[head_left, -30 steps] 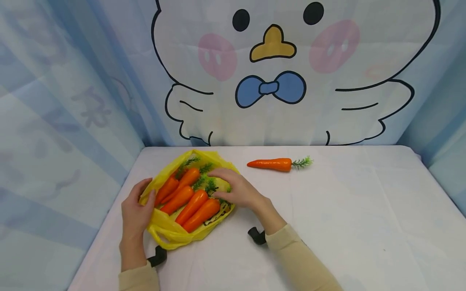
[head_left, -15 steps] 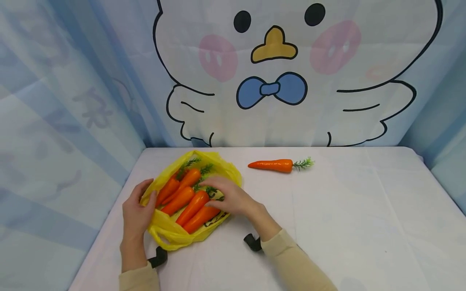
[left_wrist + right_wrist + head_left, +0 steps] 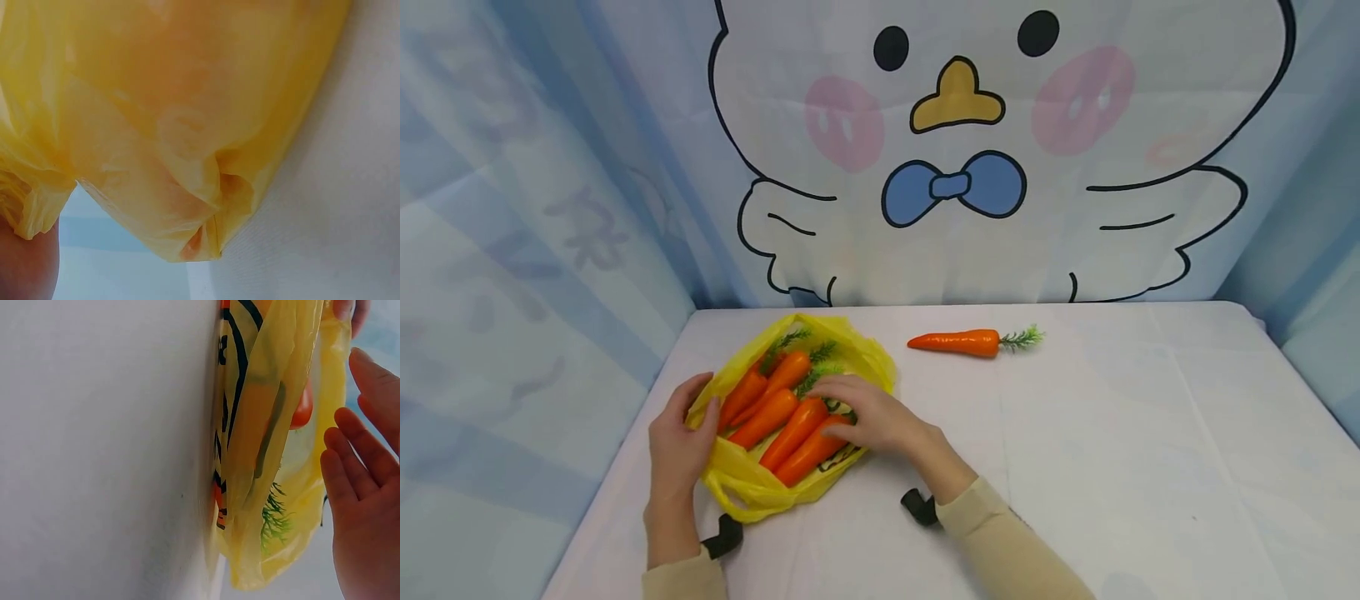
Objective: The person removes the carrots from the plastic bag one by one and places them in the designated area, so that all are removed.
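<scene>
Gripping the left rim of a yellow bag (image 3: 748, 493), the left hand (image 3: 677, 450) has its thumb on the open side and its fingers behind the plastic. The right hand (image 3: 876, 417) hangs over the bag's mouth, fingers loosely bent, thumb apart, nothing held; orange carrots (image 3: 793, 433), at least five, lie in the bag just below them, the nearest under the thumb. Whether the fingers touch one cannot be told.

The bag sits toward the far left corner of the white-covered bench (image 3: 1112, 467). Pale blue curtains (image 3: 512, 333) flank it, and a cartoon-printed backdrop (image 3: 955, 258) rises behind the far edge. Near that edge, right of the bag, lies a lone carrot (image 3: 958, 342), tip toward the bag. The right hand covers some green tops.
</scene>
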### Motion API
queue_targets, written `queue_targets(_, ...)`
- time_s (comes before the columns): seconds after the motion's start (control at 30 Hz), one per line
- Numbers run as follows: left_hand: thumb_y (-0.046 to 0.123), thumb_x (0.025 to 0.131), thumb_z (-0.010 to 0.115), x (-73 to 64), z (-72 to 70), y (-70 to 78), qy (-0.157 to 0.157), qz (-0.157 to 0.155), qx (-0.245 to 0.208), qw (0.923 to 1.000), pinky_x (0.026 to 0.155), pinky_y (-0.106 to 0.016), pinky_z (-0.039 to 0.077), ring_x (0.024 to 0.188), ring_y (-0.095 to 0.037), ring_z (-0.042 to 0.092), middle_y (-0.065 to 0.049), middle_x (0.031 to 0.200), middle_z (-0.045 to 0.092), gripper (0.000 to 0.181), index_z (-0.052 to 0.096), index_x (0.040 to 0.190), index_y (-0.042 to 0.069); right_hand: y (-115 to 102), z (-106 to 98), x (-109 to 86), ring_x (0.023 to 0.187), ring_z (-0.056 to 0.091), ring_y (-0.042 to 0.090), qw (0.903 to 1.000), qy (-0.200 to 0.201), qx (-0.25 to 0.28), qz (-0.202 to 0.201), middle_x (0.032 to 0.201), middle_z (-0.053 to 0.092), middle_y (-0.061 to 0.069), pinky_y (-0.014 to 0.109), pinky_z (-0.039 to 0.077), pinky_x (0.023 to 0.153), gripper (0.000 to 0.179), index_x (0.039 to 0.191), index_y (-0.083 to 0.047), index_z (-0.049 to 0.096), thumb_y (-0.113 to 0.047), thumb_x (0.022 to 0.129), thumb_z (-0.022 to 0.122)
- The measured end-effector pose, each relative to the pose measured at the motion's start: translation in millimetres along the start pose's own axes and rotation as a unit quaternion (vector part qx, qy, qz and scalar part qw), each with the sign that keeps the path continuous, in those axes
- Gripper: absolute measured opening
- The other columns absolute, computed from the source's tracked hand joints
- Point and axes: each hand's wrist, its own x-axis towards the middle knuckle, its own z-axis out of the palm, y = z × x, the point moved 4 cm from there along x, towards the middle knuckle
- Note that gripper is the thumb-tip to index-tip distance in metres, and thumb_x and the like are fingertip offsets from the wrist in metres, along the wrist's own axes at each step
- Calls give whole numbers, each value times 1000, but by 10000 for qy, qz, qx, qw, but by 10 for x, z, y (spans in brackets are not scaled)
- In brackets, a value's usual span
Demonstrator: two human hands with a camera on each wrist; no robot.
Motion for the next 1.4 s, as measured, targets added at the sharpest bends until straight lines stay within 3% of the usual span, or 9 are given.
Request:
queue_targets(0.1, 14, 102, 60, -42, -27, -12, 21, -35, 74, 10000, 108, -28, 41, 128, -29, 53, -11, 137, 60, 36, 58, 137, 9, -5, 43, -6, 133, 48, 25, 9999, -80, -89, -84, 141, 56, 9, 34, 36, 114, 46, 138, -5, 59, -15, 95, 72)
queue_targets(0.2, 13, 101, 60, -67, -43, -30, 44, 17, 76, 10000, 107, -21, 39, 128, -29, 53, -12, 137, 60, 36, 59, 137, 8, -33, 77, -17, 134, 47, 25, 9998, -175, -117, -60, 142, 56, 9, 34, 36, 114, 45, 138, -5, 59, -15, 96, 71)
queue_targets(0.3, 10, 100, 61, -66, -44, -43, 79, 171, 63, 9998, 102, -11, 36, 127, -30, 55, -13, 135, 62, 35, 59, 135, 6, -73, 87, -24, 134, 47, 25, 9995, -271, -135, -18, 143, 55, 10, 34, 36, 114, 45, 138, -4, 59, -14, 96, 71)
queue_targets(0.43, 7, 99, 62, -42, -36, -27, 137, 405, 48, 9991, 99, -7, 34, 124, -31, 56, -14, 132, 63, 35, 60, 134, 5, -103, 83, -23, 134, 46, 24, 9988, -426, -256, 18, 144, 54, 10, 32, 35, 114, 44, 138, -5, 60, -15, 96, 70)
queue_targets(0.9, 7, 99, 62, 27, -10, -3, 195, 390, -1, 9990, 103, -11, 35, 126, -31, 55, -14, 133, 63, 35, 60, 134, 4, -37, 107, 19, 134, 47, 20, 9916, -968, -769, 380, 142, 55, 6, 29, 36, 113, 41, 137, -11, 61, -19, 98, 69)
queue_targets(1.1, 8, 100, 61, 34, 7, 23, 110, 347, -15, 9993, 105, -16, 38, 127, -30, 55, -13, 134, 62, 35, 60, 135, 5, -22, 114, 18, 133, 47, 20, 9905, -1021, -831, 393, 141, 56, 5, 29, 36, 112, 40, 135, -12, 62, -20, 97, 70)
queue_targets(1.4, 6, 99, 62, 19, 22, 4, 122, 422, -11, 9990, 104, -12, 35, 126, -31, 55, -14, 133, 63, 35, 61, 134, 5, 15, 153, -1, 129, 49, 19, 9879, -1177, -900, 459, 137, 58, 1, 28, 38, 110, 39, 134, -15, 64, -20, 96, 72)
